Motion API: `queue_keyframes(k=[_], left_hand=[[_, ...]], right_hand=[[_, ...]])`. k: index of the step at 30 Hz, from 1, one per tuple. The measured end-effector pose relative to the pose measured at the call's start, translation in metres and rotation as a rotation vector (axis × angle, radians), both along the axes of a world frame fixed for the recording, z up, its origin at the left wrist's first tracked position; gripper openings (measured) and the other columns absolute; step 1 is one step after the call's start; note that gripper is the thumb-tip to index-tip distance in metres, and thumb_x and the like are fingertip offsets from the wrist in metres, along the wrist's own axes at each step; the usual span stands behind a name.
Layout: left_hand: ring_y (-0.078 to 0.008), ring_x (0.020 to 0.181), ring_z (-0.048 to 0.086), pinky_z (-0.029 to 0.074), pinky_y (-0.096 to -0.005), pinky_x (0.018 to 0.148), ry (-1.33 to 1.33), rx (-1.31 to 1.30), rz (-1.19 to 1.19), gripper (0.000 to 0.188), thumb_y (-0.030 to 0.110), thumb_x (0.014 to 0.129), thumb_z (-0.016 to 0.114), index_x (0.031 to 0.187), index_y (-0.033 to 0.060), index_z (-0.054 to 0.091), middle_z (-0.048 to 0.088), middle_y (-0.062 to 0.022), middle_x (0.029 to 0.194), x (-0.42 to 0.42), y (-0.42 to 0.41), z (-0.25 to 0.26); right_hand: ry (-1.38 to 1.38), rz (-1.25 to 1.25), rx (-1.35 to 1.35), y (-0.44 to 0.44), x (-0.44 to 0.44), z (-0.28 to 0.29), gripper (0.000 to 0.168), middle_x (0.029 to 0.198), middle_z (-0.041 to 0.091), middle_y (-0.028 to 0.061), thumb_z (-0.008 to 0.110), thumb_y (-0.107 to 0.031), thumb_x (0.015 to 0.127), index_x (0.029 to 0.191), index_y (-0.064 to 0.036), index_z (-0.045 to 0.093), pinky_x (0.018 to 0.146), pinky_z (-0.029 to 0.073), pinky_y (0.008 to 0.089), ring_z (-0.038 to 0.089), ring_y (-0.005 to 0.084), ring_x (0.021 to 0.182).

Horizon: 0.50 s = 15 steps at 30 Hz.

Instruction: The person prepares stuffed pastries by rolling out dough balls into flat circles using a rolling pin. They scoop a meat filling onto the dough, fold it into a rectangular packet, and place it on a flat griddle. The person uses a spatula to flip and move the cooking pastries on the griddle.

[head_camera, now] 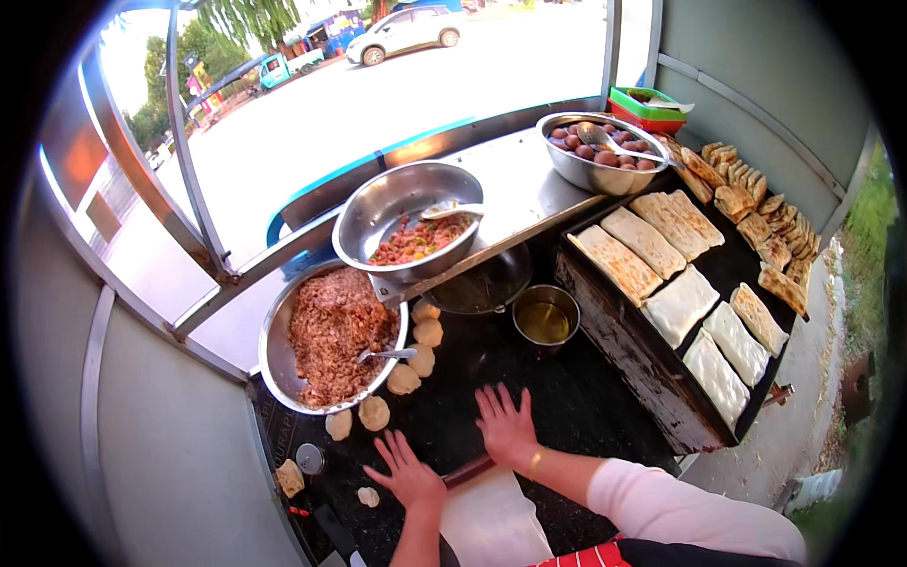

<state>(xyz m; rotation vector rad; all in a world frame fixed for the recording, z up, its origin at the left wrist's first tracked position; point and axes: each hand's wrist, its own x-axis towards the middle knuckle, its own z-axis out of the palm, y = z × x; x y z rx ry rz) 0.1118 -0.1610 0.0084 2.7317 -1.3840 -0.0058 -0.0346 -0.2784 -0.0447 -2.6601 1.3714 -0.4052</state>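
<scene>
A dark reddish rolling pin (pixel 468 472) lies across the top of a flat white dough sheet (pixel 492 521) on the black worktop (pixel 496 354). My left hand (pixel 411 476) rests at the pin's left end, palm down, fingers stretched and apart. At its right end is my right hand (pixel 509 434), also flat with spread fingers. Both palms hide the pin's ends; neither hand's fingers wrap around it. Left of my left hand sits a small dough scrap (pixel 368 497). Several round dough pieces (pixel 374 413) line the edge of a steel bowl of minced meat filling (pixel 340 333).
A steel bowl with diced filling (pixel 407 212) stands on a raised shelf (pixel 506 212), with a bowl of brown eggs (pixel 602 152) farther right. Below is a cup of oil (pixel 545 315). At right, a griddle (pixel 638 333) carries filled flatbreads (pixel 682 303). A shaker (pixel 310 458) stands at left.
</scene>
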Motion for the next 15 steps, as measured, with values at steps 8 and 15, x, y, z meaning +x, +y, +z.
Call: queue_keyframes(k=[8, 15], left_hand=[[-0.0382, 0.109, 0.065, 0.049, -0.0451, 0.095, 0.409, -0.582, -0.121, 0.036, 0.009, 0.098, 0.052, 0.133, 0.0034, 0.059, 0.071, -0.0172, 0.119, 0.051, -0.017, -0.035], [-0.0371, 0.109, 0.060, 0.046, -0.0453, 0.099, 0.433, -0.498, -0.423, 0.024, 0.009, 0.098, 0.054, 0.119, 0.0012, 0.065, 0.067, -0.0168, 0.117, 0.040, 0.019, -0.051]], right_hand=[[-0.109, 0.058, 0.152, -0.035, 0.029, 0.010, 0.041, 0.113, 0.065, 0.0127, 0.058, -0.038, 0.096, 0.124, -0.008, 0.059, 0.095, 0.040, 0.0539, 0.056, 0.0308, 0.112], [0.072, 0.384, 0.233, -0.022, -0.021, 0.026, 0.025, 0.109, 0.061, 0.0042, 0.075, -0.030, 0.079, 0.097, -0.014, 0.068, 0.089, 0.043, 0.0471, 0.053, 0.0274, 0.112]])
